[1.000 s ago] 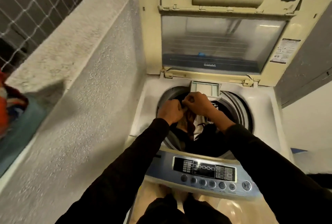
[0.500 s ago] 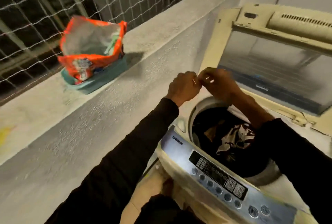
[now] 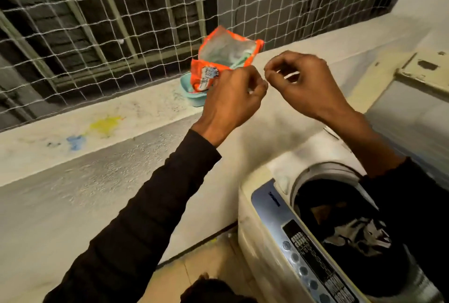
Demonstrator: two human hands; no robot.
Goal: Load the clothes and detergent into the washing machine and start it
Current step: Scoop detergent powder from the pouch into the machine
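Both hands are hovering with fingers curled: the left hand (image 3: 233, 98) and right hand (image 3: 301, 86) are pinching fingertips almost together, perhaps on a thread or bit of lint between them, though blur is hiding whether anything is actually held. They are hanging above the ledge (image 3: 136, 113), just in front of the detergent bag (image 3: 223, 59), which is sitting open-mouthed in a teal tub (image 3: 192, 91) against the netting (image 3: 109, 23). Clothes (image 3: 352, 229) are already lying in the drum of the washer (image 3: 264, 237), lid (image 3: 422, 71) up. Detergent looks to be the step in hand. Doing it well is probably meaning: steadying the floppy bag by its rim with one hand, scooping or tipping with the other, and carrying it level over to the drum so no powder is spilling onto the ledge.
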